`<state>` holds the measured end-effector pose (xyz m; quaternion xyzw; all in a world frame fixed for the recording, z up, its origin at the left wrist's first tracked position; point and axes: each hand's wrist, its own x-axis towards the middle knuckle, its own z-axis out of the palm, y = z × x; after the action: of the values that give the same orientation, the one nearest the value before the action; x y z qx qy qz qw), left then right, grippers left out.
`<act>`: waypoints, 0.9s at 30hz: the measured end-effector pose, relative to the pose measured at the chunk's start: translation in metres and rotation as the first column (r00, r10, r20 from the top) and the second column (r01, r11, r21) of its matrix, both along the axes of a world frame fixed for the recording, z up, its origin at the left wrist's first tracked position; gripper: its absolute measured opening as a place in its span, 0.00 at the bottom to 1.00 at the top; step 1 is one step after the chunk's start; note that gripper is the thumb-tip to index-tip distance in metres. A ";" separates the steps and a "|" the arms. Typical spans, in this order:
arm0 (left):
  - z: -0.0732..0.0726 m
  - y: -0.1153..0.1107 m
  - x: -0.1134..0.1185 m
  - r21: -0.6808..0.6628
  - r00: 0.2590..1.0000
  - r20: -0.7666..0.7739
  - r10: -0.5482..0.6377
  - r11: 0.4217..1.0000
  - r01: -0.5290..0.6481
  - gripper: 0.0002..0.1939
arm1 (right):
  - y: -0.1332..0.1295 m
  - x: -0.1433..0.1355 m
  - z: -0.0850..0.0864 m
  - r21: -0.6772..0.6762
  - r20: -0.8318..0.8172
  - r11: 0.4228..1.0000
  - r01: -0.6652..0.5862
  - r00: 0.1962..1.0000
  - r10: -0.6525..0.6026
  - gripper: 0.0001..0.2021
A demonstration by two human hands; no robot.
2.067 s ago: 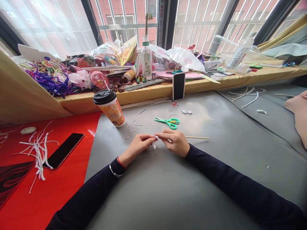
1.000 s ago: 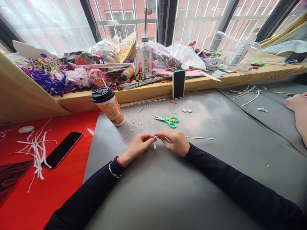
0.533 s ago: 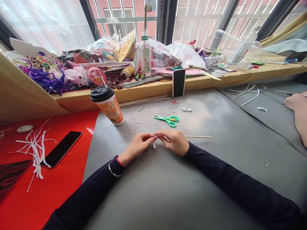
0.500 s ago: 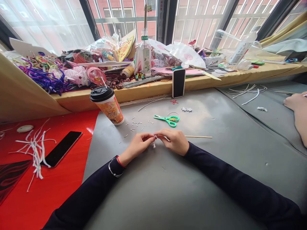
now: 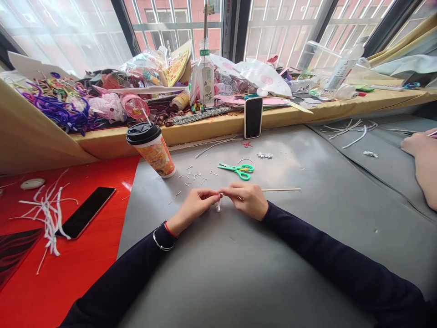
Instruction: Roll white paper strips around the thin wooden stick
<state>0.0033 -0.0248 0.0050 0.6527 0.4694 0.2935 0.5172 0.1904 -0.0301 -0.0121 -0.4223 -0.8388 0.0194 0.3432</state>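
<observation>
Near the middle of the grey table cover [image 5: 239, 273], both hands meet with fingertips together: the left hand [image 5: 191, 209] and the right hand [image 5: 247, 200] each pinch the same small white piece [image 5: 218, 204], which hangs a little below the fingers, just above the cover. Both forearms in dark sleeves lie low over the table, and the left wrist carries a thin bangle and a red string. A thin wooden stick [image 5: 282, 189] comes out from behind the right hand and lies flat, pointing to the right. Just beyond the hands are small white scraps [image 5: 196, 175] and green scissors [image 5: 237, 168]. To the left, a paper cup [image 5: 152, 148] with a black lid stands upright; its print is colourful but I cannot read it. On the red mat [image 5: 85, 255] lies a dark phone [image 5: 85, 212] beside white strips [image 5: 48, 214]. At the right edge, another person's hand [image 5: 418, 146] rests on the cover. Further back, a second phone [image 5: 253, 117] leans upright against the wooden sill [image 5: 218, 127], which is crowded with craft material, purple pipe cleaners [image 5: 61, 114] and a bottle [image 5: 206, 82] with a green label whose characters are too small to read. Behind it are barred windows and a red brick building.
</observation>
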 end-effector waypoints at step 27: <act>0.002 0.003 -0.003 -0.147 1.000 0.015 -0.026 0.989 0.028 0.16 | 0.004 0.003 -0.009 0.374 0.393 0.919 -0.123 0.919 -0.037 0.15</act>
<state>0.0004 -0.0215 0.0065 0.6172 0.4775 0.2551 0.5709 0.1938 -0.0258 -0.0212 -0.3215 -0.8864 -0.2256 0.2448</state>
